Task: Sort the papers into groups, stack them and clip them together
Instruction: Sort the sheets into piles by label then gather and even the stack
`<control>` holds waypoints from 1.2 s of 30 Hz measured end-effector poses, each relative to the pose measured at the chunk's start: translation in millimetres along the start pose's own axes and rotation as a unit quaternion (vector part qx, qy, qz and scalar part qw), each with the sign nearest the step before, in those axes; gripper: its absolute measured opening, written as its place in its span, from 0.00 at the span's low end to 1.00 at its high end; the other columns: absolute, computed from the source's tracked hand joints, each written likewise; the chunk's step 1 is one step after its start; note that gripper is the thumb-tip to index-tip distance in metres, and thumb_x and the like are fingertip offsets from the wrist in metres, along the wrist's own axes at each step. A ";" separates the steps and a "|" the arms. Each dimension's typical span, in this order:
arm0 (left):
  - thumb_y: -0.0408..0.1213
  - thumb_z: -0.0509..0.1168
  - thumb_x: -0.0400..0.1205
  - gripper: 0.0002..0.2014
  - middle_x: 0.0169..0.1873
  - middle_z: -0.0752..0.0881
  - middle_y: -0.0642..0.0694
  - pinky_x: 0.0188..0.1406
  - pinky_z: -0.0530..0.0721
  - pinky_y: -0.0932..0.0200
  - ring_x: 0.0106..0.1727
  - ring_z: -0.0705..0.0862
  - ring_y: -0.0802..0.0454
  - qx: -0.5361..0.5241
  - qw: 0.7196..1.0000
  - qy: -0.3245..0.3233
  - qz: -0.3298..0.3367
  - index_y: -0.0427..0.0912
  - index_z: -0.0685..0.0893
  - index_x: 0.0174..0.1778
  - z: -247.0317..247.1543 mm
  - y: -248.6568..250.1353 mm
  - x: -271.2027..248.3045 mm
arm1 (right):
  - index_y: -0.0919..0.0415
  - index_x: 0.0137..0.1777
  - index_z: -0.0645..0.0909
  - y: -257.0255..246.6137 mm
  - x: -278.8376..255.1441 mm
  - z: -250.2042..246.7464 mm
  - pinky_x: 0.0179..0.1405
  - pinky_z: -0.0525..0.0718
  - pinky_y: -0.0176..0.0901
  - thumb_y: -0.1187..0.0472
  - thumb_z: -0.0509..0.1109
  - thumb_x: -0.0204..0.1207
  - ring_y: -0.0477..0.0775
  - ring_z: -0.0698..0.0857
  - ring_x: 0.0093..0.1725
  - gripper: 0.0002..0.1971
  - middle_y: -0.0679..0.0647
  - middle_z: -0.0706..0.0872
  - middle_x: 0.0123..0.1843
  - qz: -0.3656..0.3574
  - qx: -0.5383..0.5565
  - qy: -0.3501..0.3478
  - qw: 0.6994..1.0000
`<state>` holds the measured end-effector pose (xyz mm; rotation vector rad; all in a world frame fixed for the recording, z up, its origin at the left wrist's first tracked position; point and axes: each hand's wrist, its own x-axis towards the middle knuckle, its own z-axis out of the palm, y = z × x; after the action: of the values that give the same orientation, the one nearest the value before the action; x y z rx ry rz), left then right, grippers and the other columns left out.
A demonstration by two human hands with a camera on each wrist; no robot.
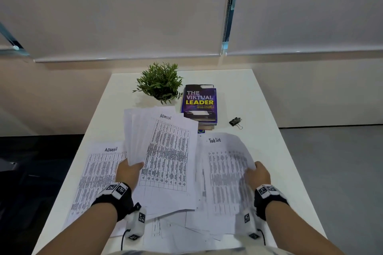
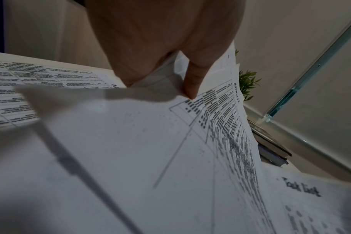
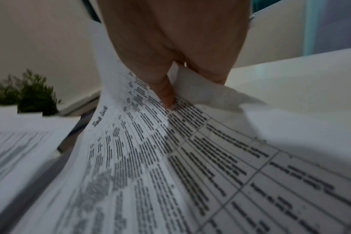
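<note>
Left hand (image 1: 128,174): fingers curled round a fanned ADMIN sheaf (image 1: 163,151), raised mid-desk.
Right hand (image 1: 258,174): thumb and fingers pinch the Task List sheet (image 1: 226,172), near right.
Handling: light, limp, slippery paper; likely best gripped at edges.
Binder clip (image 1: 235,122): far right on desk (image 1: 259,93).

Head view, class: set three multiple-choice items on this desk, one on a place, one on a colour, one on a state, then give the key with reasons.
1. Where does the binder clip lie?
A. right of the books
B. under the plant
C. on the papers

2. What colour is the word LEADER?
A. red
B. yellow
C. green

3. What is the right hand doing?
A. resting flat
B. holding the clip
C. pinching the Task List sheet

Key: A, the clip sits on bare table beside the books; B, the cover shows yellow letters; C, thumb and fingers pinch the sheet's edge.
</note>
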<state>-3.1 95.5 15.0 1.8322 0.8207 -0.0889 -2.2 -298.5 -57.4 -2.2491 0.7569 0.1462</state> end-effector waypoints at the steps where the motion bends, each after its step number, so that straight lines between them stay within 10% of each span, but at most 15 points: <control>1: 0.31 0.70 0.80 0.21 0.55 0.85 0.34 0.61 0.81 0.42 0.57 0.81 0.35 0.001 1.000 0.001 0.002 0.32 0.79 0.69 -0.6 0.4 -0.1 | 0.65 0.33 0.70 -4.8 -0.5 -12.8 0.27 0.70 0.41 0.69 0.64 0.79 0.57 0.77 0.32 0.12 0.59 0.77 0.33 -0.005 0.023 -0.002 1.000; 10: 0.29 0.68 0.80 0.18 0.52 0.85 0.34 0.56 0.81 0.46 0.54 0.81 0.37 -0.018 1.000 -0.017 -0.001 0.32 0.80 0.67 0.3 1.9 -5.0 | 0.58 0.59 0.84 -40.2 16.1 -129.5 0.51 0.81 0.47 0.64 0.74 0.77 0.56 0.87 0.51 0.11 0.55 0.89 0.50 -0.058 0.253 -0.097 0.961; 18: 0.29 0.66 0.81 0.15 0.51 0.87 0.39 0.51 0.80 0.55 0.53 0.84 0.39 -0.033 0.991 -0.128 0.037 0.38 0.81 0.65 41.6 30.4 -44.2 | 0.76 0.53 0.85 -68.5 6.2 -70.7 0.42 0.84 0.48 0.61 0.79 0.73 0.61 0.87 0.43 0.17 0.60 0.92 0.40 0.008 0.309 -0.146 0.940; 21: 0.29 0.66 0.81 0.13 0.53 0.89 0.42 0.56 0.80 0.55 0.56 0.85 0.42 -0.059 0.984 -0.165 0.041 0.42 0.82 0.61 54.4 41.6 -58.8 | 0.78 0.70 0.72 -72.3 -7.4 -38.7 0.54 0.82 0.52 0.53 0.82 0.68 0.63 0.83 0.58 0.39 0.65 0.85 0.63 0.040 0.297 -0.167 0.939; 25: 0.45 0.66 0.83 0.13 0.49 0.93 0.43 0.59 0.87 0.46 0.54 0.90 0.42 -0.099 0.977 -0.189 0.013 0.45 0.89 0.58 60.3 45.9 -64.3 | 0.71 0.82 0.59 -70.4 -16.1 -16.5 0.79 0.68 0.61 0.53 0.76 0.76 0.64 0.69 0.80 0.42 0.63 0.67 0.82 0.029 0.293 -0.178 0.939; 30: 0.64 0.54 0.84 0.26 0.66 0.77 0.60 0.77 0.66 0.49 0.71 0.74 0.56 -0.110 0.975 -0.195 0.014 0.56 0.73 0.75 56.6 40.5 -66.4 | 0.57 0.69 0.79 -76.4 -29.2 -8.5 0.70 0.80 0.58 0.57 0.77 0.74 0.57 0.85 0.64 0.23 0.54 0.87 0.65 -0.032 0.296 -0.177 0.938; 36: 0.33 0.71 0.81 0.13 0.55 0.89 0.46 0.70 0.79 0.48 0.58 0.86 0.46 -0.018 0.983 -0.180 0.042 0.45 0.83 0.61 51.2 24.6 -58.1 | 0.54 0.58 0.76 -83.7 -28.3 7.4 0.59 0.83 0.50 0.59 0.78 0.72 0.52 0.84 0.53 0.18 0.53 0.86 0.56 -0.062 0.255 -0.151 0.953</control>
<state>-17.2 18.8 37.9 1.7460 0.4880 -0.3391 22.5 -234.1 -1.7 -1.7232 0.4244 0.2029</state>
